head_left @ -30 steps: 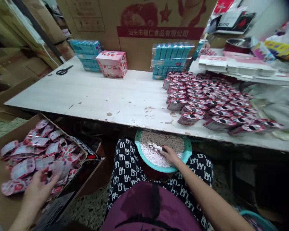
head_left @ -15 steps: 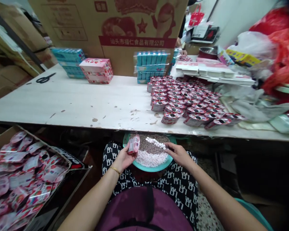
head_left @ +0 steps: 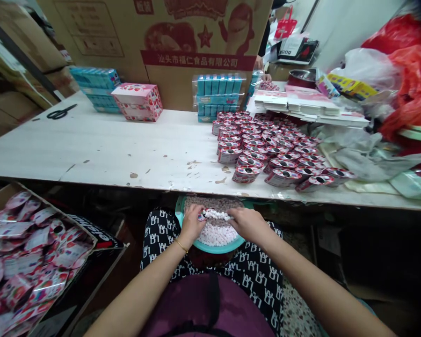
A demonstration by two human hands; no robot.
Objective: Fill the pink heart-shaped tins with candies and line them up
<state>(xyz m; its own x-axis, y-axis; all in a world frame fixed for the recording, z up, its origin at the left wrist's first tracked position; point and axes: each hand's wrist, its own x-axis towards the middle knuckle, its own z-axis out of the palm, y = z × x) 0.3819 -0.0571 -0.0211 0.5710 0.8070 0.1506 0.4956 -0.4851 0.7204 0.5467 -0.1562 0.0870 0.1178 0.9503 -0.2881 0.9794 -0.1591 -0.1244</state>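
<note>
Above a turquoise basin (head_left: 178, 216) on my lap, my left hand (head_left: 191, 225) is closed around a small red-and-pink printed pouch (head_left: 200, 217), mostly covered by the fingers. My right hand (head_left: 250, 225) grips the end of a narrow scoop (head_left: 217, 215) carrying a row of small white pellets. The scoop's body is hidden under them, and its tip meets the pouch's opening. Loose white pellets (head_left: 217, 235) fill the basin's near side. Greyish-looking pellets (head_left: 214, 202) lie along its far side.
Many similar pouches (head_left: 247, 174) stand upright on the white table (head_left: 154, 154), with holes in their tops. An open carton (head_left: 87, 220) at left holds more pouches. Scissors (head_left: 61, 112), a pink box (head_left: 136, 102), blue packs (head_left: 219, 91) and plastic bags (head_left: 365, 150) lie on the table.
My hands have come together over the basin. The pouch has turned and moved right, and the scoop has moved left to its opening.
</note>
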